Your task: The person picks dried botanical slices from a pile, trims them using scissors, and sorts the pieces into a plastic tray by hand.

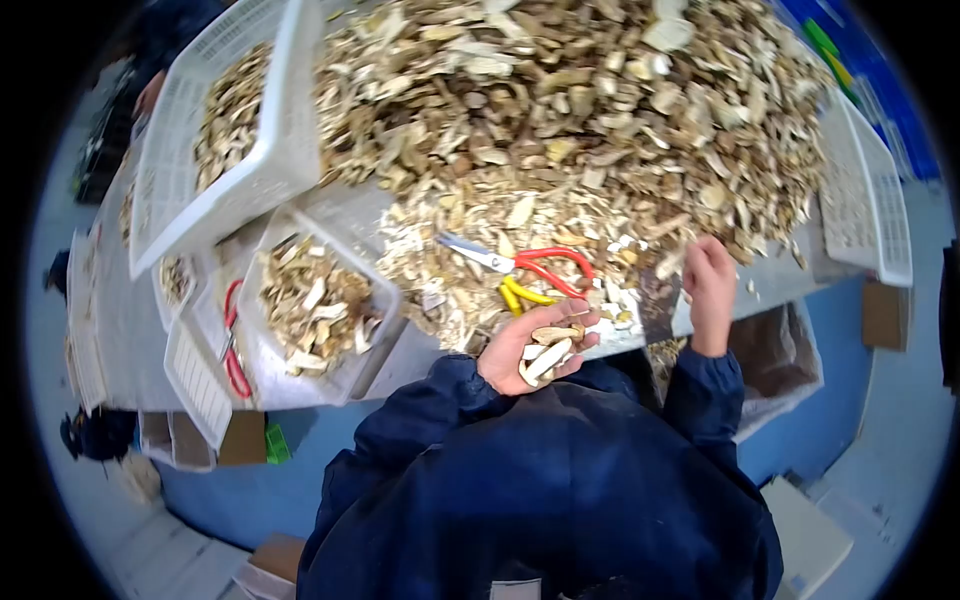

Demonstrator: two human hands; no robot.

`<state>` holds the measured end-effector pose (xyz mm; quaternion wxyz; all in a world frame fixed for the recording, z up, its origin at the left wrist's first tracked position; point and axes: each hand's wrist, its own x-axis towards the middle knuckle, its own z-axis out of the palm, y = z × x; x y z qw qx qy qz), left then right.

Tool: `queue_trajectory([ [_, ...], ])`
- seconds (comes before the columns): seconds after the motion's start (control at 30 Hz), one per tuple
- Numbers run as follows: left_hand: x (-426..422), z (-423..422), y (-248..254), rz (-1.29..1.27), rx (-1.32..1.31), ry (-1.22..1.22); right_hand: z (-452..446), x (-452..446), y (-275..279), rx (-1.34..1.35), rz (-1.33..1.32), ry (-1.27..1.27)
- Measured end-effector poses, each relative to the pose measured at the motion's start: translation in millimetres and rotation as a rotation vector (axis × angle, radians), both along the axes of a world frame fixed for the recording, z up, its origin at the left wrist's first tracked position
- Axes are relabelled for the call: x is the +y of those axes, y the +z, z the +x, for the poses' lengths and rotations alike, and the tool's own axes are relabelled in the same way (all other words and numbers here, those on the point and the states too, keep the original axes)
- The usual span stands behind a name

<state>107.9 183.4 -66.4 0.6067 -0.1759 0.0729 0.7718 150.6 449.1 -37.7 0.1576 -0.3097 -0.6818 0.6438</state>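
Note:
Several pale dried mushroom slices [547, 358] lie in the upturned palm of my left hand [502, 358], its fingers curled around them. Over the front right of a big mushroom heap [570, 95] is my right hand [709, 285], its fingers bent together. What they pinch, if anything, is hidden; a light slice [671, 263] lies beside the fingertips. Just beyond my left hand, red-handled scissors [520, 262] rest on the small pieces, blades pointing left. A yellow-handled tool [527, 293] lies partly under them, its working end not visible.
To the left stand a white crate [205, 215] of slices and a smaller plastic bin [385, 300] with mushroom pieces. Another pair of red-handled scissors [236, 340] lies beside that bin. At right are a white basket [880, 190] and, below the table edge, a lined box [790, 360].

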Motion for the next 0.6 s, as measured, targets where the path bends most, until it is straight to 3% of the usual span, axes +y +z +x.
queue_trajectory([
  [0.1, -24.5, 1.0, -8.8, -0.018, -0.152, 0.089, -3.1, -12.9, 10.7, 0.122, -0.368, -0.065],
  [0.27, -100.1, -21.0, 24.6, -0.181, -0.126, 0.402, -11.1, -22.7, 10.8, 0.161, -0.403, 0.138],
  [0.3, -130.6, -22.6, 16.8, -0.054, 0.000, 0.483, -14.8, -27.0, 12.9, 0.172, -0.399, 0.156],
  [0.33, -140.6, -29.8, 47.7, -0.260, 0.029, 0.769, -17.4, -25.3, 8.8, 0.146, -0.409, 0.173],
  [0.37, -156.8, -31.3, 64.2, -0.624, 0.447, 0.887, -19.3, -21.3, 4.5, 0.124, -0.412, 0.182],
  [0.4, -183.1, -37.3, 62.7, -0.592, 0.533, 1.008, -22.3, -21.1, 4.6, 0.135, -0.415, 0.196],
  [0.5, -228.0, -55.3, 64.6, -1.078, 0.692, 1.376, -27.4, -22.9, 8.2, 0.166, -0.418, 0.200],
  [0.57, -252.3, -69.0, 43.6, -1.182, 0.924, 1.419, -27.7, -27.2, 10.2, 0.182, -0.421, 0.169],
  [0.6, -272.4, -77.7, 26.3, -1.227, 1.028, 1.304, -27.1, -29.7, 12.5, 0.183, -0.429, 0.174],
])
